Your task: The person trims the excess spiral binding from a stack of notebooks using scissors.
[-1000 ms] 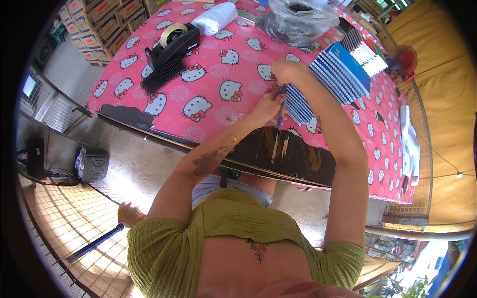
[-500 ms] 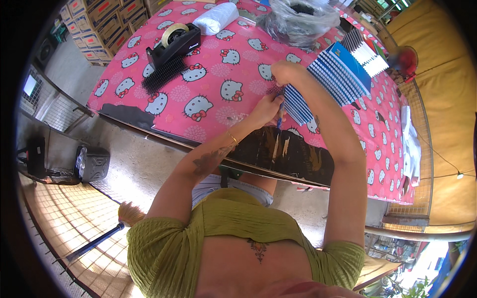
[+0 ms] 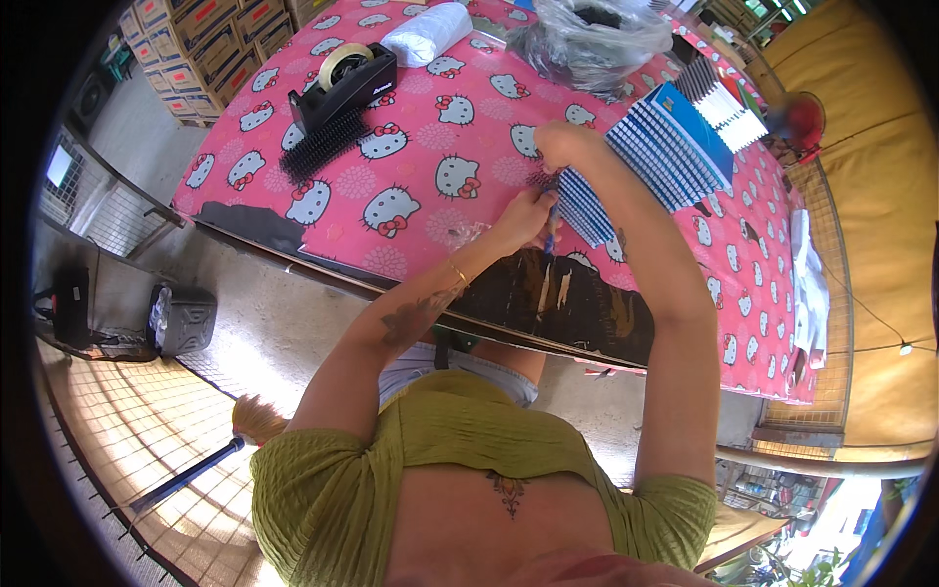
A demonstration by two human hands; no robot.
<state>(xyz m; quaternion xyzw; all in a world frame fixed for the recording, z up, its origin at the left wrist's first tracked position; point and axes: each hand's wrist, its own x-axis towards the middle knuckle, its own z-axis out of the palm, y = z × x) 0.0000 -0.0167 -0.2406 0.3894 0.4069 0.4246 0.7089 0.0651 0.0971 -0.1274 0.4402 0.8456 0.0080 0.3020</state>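
Observation:
My left hand [image 3: 529, 221] is closed at the table's near side, its thumb and fingers pinched round a narrow blue thing [image 3: 551, 235], seen edge-on, whose kind I cannot make out. Just beyond it, my right hand [image 3: 564, 147] bends inward at the wrist with its fingers curled; what they hold is hidden. A small patch of dark wire-like loops [image 3: 541, 180] shows between the two hands. Right beside them, partly behind my right forearm, lies a stack of blue-and-white spiral notebooks [image 3: 675, 147].
On the pink patterned tablecloth [image 3: 421, 147] stand a black tape dispenser [image 3: 357, 90], black plastic binding combs [image 3: 325, 147], a white roll [image 3: 427, 35] and a clear plastic bag [image 3: 587, 49]. Cartons [image 3: 201, 54] are piled at far left. A broom [image 3: 256, 421] leans at lower left.
Almost nothing differs. Both hands stay in the same place, with only a slight shift of the left fingers and the blue thing.

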